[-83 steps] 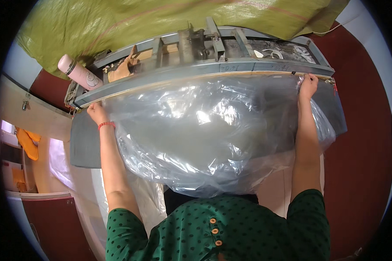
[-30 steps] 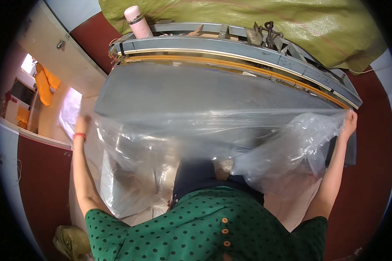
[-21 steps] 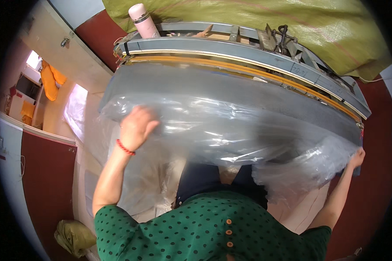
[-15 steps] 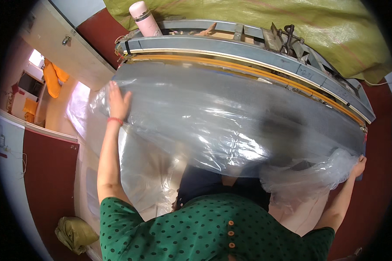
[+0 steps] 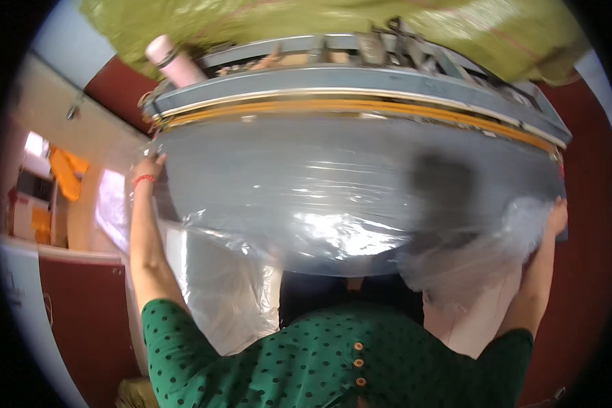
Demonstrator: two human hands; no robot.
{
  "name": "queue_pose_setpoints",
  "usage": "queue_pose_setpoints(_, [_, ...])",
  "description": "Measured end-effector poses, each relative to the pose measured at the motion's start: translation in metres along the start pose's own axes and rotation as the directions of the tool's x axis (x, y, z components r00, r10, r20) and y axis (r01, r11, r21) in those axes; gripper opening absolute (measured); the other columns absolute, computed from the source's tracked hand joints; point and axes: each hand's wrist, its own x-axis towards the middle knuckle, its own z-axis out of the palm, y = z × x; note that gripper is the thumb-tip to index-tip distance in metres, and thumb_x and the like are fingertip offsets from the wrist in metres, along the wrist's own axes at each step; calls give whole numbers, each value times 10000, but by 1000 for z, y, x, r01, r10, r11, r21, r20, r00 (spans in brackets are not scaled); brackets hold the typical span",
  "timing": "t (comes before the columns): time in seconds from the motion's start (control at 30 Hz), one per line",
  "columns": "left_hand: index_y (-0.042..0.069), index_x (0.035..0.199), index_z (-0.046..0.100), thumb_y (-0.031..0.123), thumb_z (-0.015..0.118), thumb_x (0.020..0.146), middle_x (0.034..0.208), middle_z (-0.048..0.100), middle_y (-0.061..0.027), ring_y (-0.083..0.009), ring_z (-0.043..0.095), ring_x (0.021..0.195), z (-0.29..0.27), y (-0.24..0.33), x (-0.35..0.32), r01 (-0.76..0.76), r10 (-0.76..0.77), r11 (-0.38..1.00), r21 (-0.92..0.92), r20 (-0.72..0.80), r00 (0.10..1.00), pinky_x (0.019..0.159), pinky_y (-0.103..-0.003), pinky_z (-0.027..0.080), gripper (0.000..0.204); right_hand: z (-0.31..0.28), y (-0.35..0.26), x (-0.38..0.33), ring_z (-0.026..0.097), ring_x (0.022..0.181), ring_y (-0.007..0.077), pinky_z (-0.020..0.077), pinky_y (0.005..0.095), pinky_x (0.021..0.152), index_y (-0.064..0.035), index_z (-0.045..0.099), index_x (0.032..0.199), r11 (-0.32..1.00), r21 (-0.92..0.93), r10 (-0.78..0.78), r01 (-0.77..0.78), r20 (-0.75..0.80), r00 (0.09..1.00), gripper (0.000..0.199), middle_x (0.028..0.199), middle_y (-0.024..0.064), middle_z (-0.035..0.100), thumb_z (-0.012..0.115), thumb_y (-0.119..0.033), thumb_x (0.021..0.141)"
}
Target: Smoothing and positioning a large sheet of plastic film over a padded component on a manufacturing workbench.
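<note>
A large clear plastic sheet [image 5: 333, 211] is spread over a grey table top [image 5: 265, 156]. My left hand [image 5: 148, 168], with a red band at the wrist, grips the sheet's edge at the table's far left corner. My right hand [image 5: 556, 216] holds the bunched plastic at the table's right side. Loose plastic hangs down in front of my green dotted top [image 5: 319, 360].
A grey and yellow frame with metal parts [image 5: 360, 88] runs along the table's far edge. A pink bottle [image 5: 170, 61] stands at its left end. Green fabric [image 5: 306, 20] lies behind it. Red walls flank the table, and orange cloth [image 5: 64, 173] hangs at the left.
My left hand has moved up and left to the table's far left corner, pulling the plastic flat. My right hand has stayed at the right side with the bunched sheet.
</note>
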Motion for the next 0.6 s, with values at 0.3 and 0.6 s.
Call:
queue_pose_setpoints(0.3, [50,920,601,245,539,840,911,614,-87,-139,563,822,-77,252,-298,-362,796,47,-931,-184,577,672,-240,423,220,-26,-59,-27,582,841,350,449,456,703,-90,555,918,989,-131,74,-70,28,997,306,860,184,607,436,-362,846])
queue_pose_setpoints(0.6, [-9,1055,536,147,590,797,984,598,-105,-192,537,955,48,360,-441,-813,944,35,-581,-249,218,821,-292,417,307,-22,-61,-26,581,806,356,442,457,682,-62,546,889,997,-49,64,-63,20,998,277,816,184,608,452,-319,845])
